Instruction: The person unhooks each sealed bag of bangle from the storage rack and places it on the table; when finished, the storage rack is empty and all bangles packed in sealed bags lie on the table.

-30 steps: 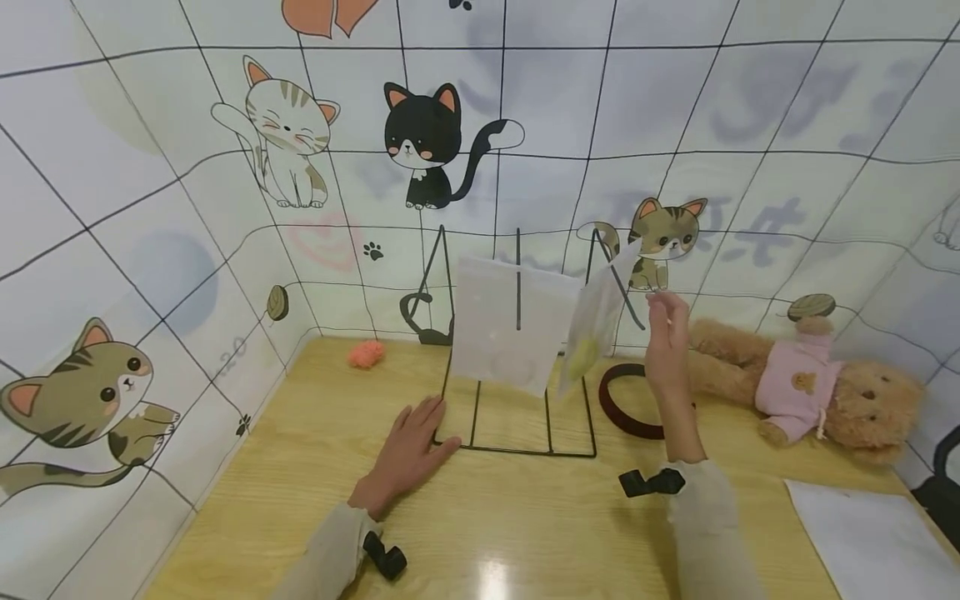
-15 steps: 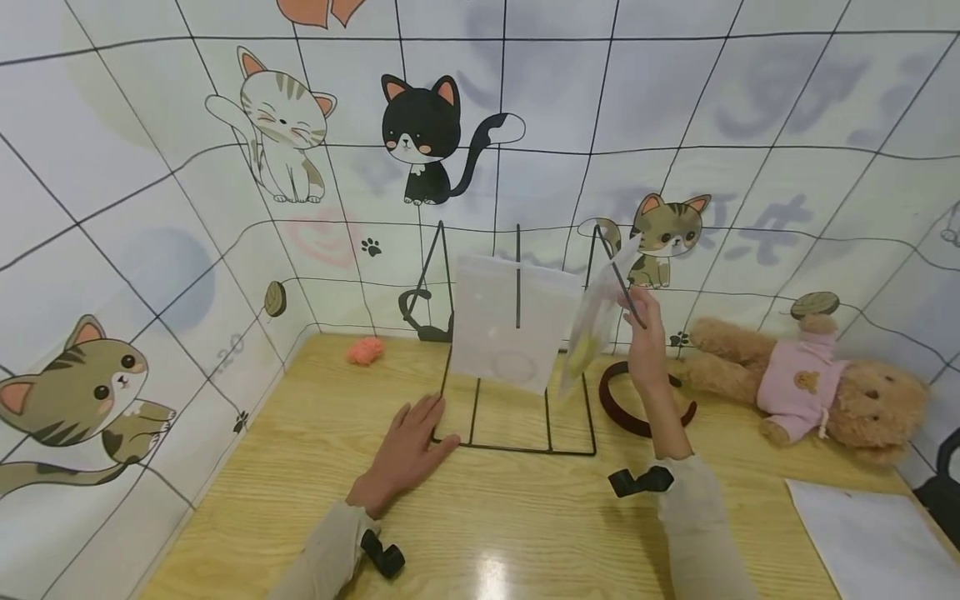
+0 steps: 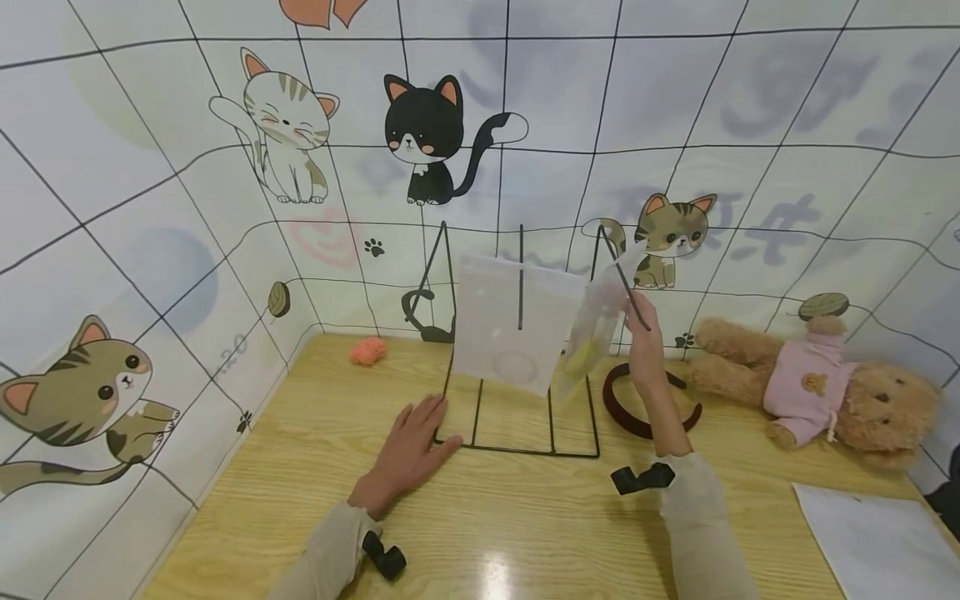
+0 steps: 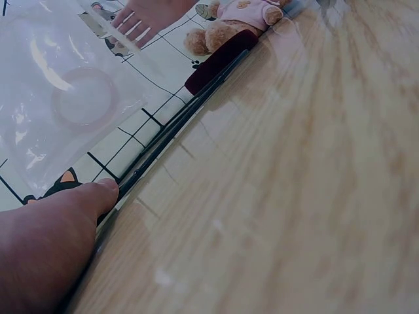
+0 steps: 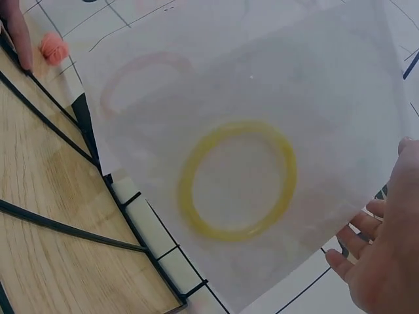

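The left hand point(image 3: 408, 446) lies on the table point(image 3: 555, 533) at the front left corner of the black wire rack point(image 3: 517, 452); its fingers are straight and its thumb touches the rod. The right hand point(image 3: 645, 333) keeps its fingers apart and almost straight at the outer edge of a clear bag point(image 3: 600, 308), clamping nothing visibly; how firm the touch is, I cannot tell. This bag, with a yellow ring point(image 5: 186, 190) inside, is at the right prong of the rack, turned sideways. The prong crosses in front of its edge. Just beside, at the middle prong, a second bag point(image 3: 491, 321) with a pale pink ring point(image 4: 59, 101) covers part of the rack. The right forearm hides a piece of the dark red headband point(image 3: 617, 414). Farther right lie a teddy bear point(image 3: 813, 387) and a white sheet point(image 3: 877, 542). Behind, on the left, are an orange-pink ball point(image 3: 368, 351) and a black curved object point(image 3: 435, 333).
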Tool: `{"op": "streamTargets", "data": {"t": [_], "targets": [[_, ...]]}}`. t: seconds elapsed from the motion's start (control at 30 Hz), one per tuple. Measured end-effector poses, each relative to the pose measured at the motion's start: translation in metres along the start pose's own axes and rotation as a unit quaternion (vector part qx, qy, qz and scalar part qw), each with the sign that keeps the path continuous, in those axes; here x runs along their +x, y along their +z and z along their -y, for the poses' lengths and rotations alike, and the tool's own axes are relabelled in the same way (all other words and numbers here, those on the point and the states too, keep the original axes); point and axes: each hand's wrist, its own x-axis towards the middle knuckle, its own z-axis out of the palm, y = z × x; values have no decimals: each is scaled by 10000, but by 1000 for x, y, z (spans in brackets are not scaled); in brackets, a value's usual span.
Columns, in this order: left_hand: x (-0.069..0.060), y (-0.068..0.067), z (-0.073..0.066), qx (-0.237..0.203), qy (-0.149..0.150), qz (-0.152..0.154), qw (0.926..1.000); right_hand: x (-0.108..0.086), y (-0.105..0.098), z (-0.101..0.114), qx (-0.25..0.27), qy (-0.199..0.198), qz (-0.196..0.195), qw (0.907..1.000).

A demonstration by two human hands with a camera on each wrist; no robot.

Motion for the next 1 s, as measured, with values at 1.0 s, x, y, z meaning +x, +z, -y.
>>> {"op": "streamTargets", "data": {"t": [1.0], "targets": [[0,-1,-2,-12,-13,-4,10000,-15,-18,26,1191,-496,-1509,9801]]}}
